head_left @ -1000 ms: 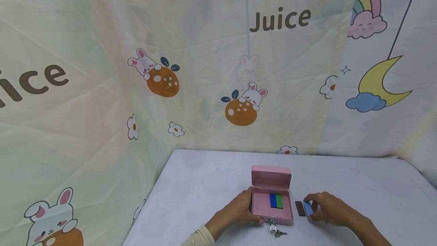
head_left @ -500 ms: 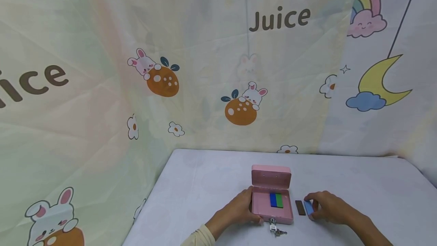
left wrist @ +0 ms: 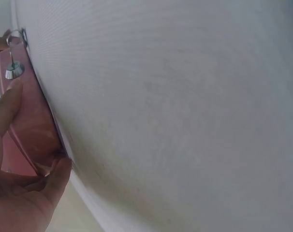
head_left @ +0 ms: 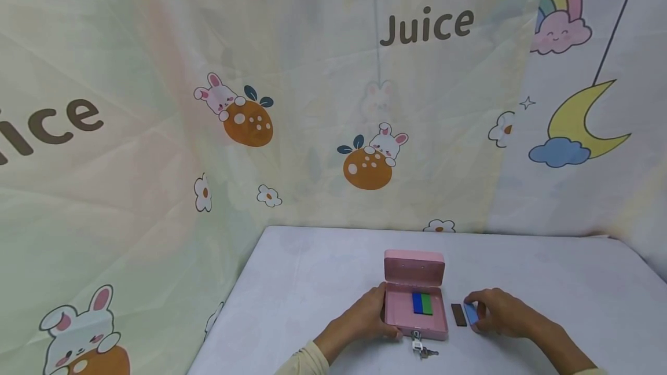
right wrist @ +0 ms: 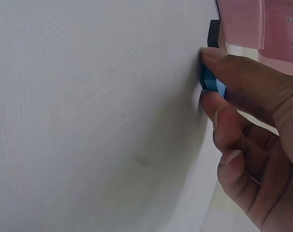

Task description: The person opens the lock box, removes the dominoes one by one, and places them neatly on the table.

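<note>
Low in the frame, right of centre, the light blue block (head_left: 471, 314) lies on the white table (head_left: 312, 282), pinched at its edges by the curled fingers (right wrist: 219, 60) of the right hand (head_left: 495, 312); in the right wrist view a fingertip presses its top edge and another finger curls below it. Just to its left, touching or nearly so, lies a dark brown block (head_left: 458, 315), flat on the table. Left of that stands the open pink box (head_left: 415, 294), its lid upright at the back, with a dark blue block (head_left: 418, 303) and a green block (head_left: 427, 304) lying side by side inside. The left hand (head_left: 365, 320) grips the box's left side, thumb along the front edge and fingers curled round the corner, as the left wrist view shows. A small silver key (head_left: 421, 349) hangs from the lock at the front of the box, resting on the table at the bottom edge of the frame. Behind the table hangs a printed cloth backdrop (head_left: 156, 103) with rabbits on oranges, small flowers, a rainbow and a crescent moon at the upper right; the word "Juice" reads upper centre, and "ice" shows cut off at the left edge.
</note>
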Motion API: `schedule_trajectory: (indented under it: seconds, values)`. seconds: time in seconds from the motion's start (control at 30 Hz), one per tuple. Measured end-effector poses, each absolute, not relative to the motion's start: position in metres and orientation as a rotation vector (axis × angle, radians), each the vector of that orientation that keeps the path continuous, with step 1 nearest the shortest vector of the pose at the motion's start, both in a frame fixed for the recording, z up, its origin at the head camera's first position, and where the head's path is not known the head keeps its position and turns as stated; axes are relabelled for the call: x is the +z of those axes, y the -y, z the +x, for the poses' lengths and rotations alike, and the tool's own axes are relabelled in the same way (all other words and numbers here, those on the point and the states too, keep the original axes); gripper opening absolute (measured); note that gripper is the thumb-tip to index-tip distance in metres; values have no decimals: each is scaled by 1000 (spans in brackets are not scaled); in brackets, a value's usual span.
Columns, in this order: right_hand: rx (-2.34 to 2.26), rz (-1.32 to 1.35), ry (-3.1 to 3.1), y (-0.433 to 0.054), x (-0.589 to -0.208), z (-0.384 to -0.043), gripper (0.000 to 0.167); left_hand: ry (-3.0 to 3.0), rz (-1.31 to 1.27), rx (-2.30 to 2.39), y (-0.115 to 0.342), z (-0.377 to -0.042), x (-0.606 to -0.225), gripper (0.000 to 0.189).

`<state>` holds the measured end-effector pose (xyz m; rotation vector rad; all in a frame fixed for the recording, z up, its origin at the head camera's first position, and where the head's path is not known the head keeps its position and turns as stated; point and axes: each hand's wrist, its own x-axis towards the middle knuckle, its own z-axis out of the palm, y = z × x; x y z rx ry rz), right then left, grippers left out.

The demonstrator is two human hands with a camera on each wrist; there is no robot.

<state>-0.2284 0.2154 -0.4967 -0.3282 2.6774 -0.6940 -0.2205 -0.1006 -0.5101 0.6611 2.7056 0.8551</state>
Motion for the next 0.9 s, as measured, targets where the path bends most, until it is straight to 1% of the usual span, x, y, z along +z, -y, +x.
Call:
schedule_trajectory:
  seconds: [0.23, 0.57, 0.77, 0.9]
  values:
    - [-688, -332, -2674, -217, -497, -230, 49, -2701, 672, 876, 101, -221, -512, 103]
    - [-724, -270, -2675, -218, -499, -228, 51, -2680, 670, 896, 100, -222, -512, 100]
    - [-726, -273, -2686, -216, -494, -227, 53, -2683, 657, 898, 100, -221, -510, 101]
    - [-728, -303, -2697, -214, -488, -226, 52, -2687, 671, 901, 101, -220, -509, 101]
